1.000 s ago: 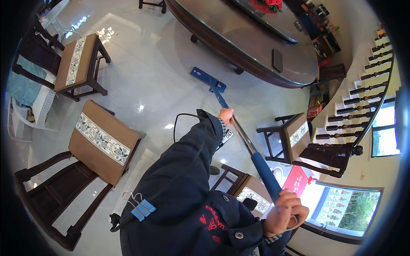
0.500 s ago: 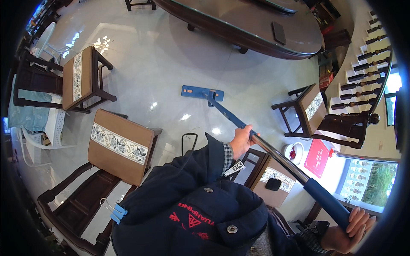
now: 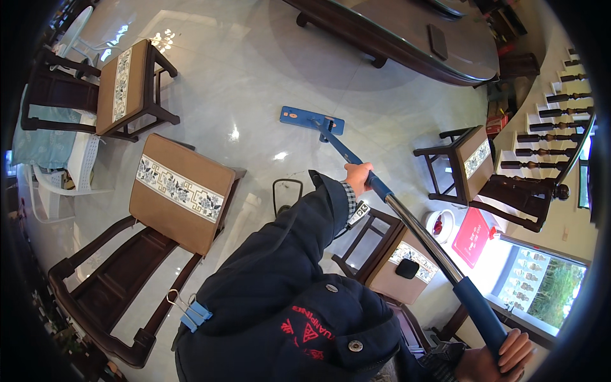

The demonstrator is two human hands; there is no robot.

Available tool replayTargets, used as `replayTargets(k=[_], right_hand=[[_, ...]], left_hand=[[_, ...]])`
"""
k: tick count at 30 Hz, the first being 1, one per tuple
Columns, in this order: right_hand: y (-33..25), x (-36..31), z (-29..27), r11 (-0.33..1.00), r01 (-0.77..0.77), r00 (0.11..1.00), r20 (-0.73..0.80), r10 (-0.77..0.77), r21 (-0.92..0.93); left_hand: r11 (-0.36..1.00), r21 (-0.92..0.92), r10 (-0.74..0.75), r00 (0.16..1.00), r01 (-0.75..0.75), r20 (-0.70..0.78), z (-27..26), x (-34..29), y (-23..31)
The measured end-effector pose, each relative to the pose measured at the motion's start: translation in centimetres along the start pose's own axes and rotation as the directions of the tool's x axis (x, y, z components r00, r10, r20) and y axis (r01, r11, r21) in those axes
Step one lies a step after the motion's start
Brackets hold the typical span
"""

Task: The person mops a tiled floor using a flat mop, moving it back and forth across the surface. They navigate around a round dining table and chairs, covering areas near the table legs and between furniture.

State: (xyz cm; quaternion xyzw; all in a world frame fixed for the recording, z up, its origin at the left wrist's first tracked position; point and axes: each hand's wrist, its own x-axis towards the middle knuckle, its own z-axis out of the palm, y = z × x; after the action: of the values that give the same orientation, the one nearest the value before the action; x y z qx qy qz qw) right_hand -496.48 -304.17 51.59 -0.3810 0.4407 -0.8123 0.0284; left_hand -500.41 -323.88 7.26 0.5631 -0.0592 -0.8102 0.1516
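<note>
A flat mop runs diagonally across the view, its blue rectangular head (image 3: 298,117) lying on the pale glossy floor (image 3: 242,102). My left hand (image 3: 359,177) is wrapped round the blue upper joint of the mop pole (image 3: 417,228), with the arm stretched forward. At the lower right my right hand (image 3: 499,360) grips the end of the blue handle sleeve (image 3: 478,313). Both hands are closed on the same pole. The bare metal section of the pole lies between them.
Brown-cushioned wooden chairs stand at left (image 3: 181,184), far left (image 3: 124,89), right (image 3: 470,159) and beside the pole (image 3: 401,264). A dark oval table (image 3: 407,44) is at the far side. A white bucket (image 3: 439,225) sits near a red mat (image 3: 472,237). Stair balusters (image 3: 554,137) rise at right.
The mop head appears slightly farther up and right in the view. My left arm reaches farther forward, and the right hand sits lower and more to the left. Both grips stay closed.
</note>
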Motion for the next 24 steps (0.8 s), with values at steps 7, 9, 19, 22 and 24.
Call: replayTargets(k=[7,9,19,22,24], right_hand=[[-3.3,-4.1,-3.5,0.996,-0.005,1.000,0.005,0.006,-0.092],[-5.1,-5.0,-5.0,0.996,-0.021,0.999,0.036,0.024,-0.087],[-16.6,-10.5,-10.8,0.990,-0.110,0.985,0.125,0.121,-0.091],[-19.3,-11.5,-12.0,0.991,-0.119,0.986,0.105,0.126,-0.067],[-21.1,-11.6,-12.9,0.991,-0.110,0.987,0.107,0.118,-0.080]], left_hand=[[0.988,0.136,0.039,0.977,-0.069,0.209,-3.3,-1.4,-4.2],[0.986,0.152,0.037,0.974,-0.072,0.226,-4.4,-3.1,-6.3],[0.986,0.161,-0.074,0.967,0.034,0.243,-11.1,-12.1,-18.3],[0.984,0.146,-0.137,0.961,0.103,0.242,-12.7,-14.3,-21.2],[0.973,0.113,-0.224,0.951,0.203,0.214,-13.0,-15.7,-22.5]])
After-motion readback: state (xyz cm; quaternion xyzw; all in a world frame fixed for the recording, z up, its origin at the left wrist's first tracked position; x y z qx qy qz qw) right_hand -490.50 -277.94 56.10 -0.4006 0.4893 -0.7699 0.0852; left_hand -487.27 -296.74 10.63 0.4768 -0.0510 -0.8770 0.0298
